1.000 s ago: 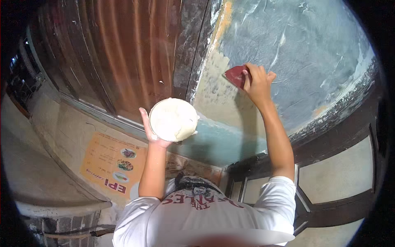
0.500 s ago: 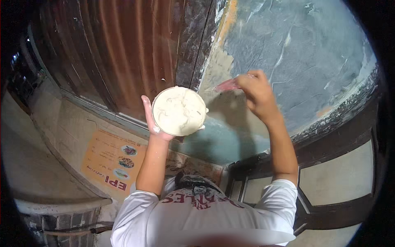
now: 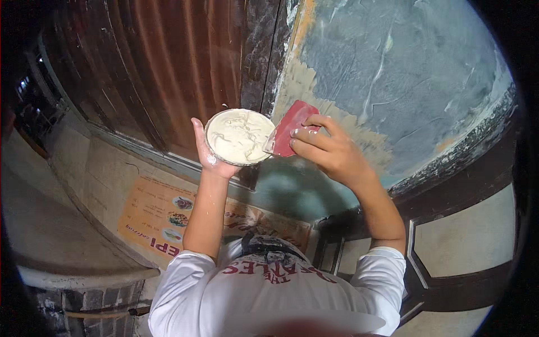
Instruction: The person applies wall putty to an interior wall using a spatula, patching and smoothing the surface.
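Farthest to the left of the left fingers, and lower, an orange poster [image 3: 149, 210] with small food pictures was lying on the pale surface. Above it, also on the left of these fingers and beyond them, stood a brown ribbed panel [image 3: 163, 84] with upright strips. The left hand [image 3: 216, 163] held a round container [image 3: 247, 164] from below; its thumb was raised just beside the left rim, and the other fingers were hidden underneath, so I could not tell how they were bent. White paste [image 3: 238, 135], with soft ridges on its surface, filled the container to near the brim, to the right of that thumb, and some white smears were on the hand itself. Next, between the container and the right fingers, was a red scraper [image 3: 293, 126]; its lower left corner came to the right rim of the container. The right hand [image 3: 337, 154] grasped this scraper with bent fingers laid over its face, and white spots were on the fingertips. Beyond the right fingers rose a grey-blue wall [image 3: 415, 84], with an uneven beige patch near them. Farthest right, lower than these fingers, was dark woodwork [image 3: 466, 286] framing pale panels.
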Demonstrator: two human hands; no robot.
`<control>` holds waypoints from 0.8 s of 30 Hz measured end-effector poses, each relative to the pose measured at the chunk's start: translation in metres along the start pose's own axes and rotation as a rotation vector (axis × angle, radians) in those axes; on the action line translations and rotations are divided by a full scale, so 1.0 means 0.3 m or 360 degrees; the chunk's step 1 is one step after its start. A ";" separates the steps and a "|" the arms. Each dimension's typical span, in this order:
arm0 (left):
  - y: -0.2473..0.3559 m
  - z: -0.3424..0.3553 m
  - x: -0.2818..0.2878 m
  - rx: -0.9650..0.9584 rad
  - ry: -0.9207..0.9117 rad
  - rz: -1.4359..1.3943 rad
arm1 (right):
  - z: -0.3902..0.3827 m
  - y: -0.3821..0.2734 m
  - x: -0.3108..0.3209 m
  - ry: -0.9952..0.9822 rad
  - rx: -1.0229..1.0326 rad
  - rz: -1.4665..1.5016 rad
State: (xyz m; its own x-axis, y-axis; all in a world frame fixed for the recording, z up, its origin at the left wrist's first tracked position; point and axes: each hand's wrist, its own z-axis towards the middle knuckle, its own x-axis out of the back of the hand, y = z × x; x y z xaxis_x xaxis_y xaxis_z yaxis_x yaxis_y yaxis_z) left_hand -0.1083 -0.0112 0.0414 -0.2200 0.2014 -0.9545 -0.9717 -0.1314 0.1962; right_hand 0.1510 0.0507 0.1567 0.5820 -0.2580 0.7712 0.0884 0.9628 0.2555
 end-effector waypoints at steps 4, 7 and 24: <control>-0.008 0.006 0.009 0.0044 -0.0045 -0.0058 | -0.028 -0.014 -0.024 -0.0006 -0.0085 0.0067; -0.041 0.015 0.001 -0.0021 0.0140 0.0057 | -0.053 -0.032 -0.051 0.0056 -0.0220 0.0169; -0.352 -0.025 0.019 -0.0333 0.0316 0.0172 | -0.322 -0.163 -0.139 0.0809 -0.0978 0.0213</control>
State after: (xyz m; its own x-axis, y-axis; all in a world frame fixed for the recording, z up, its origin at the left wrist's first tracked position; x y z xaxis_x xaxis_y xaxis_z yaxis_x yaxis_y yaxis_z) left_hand -0.0062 -0.0035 0.0134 -0.2802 -0.0159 -0.9598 -0.9003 -0.3426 0.2685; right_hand 0.2004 0.0220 0.0558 0.9025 -0.2115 0.3752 0.3343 0.8933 -0.3005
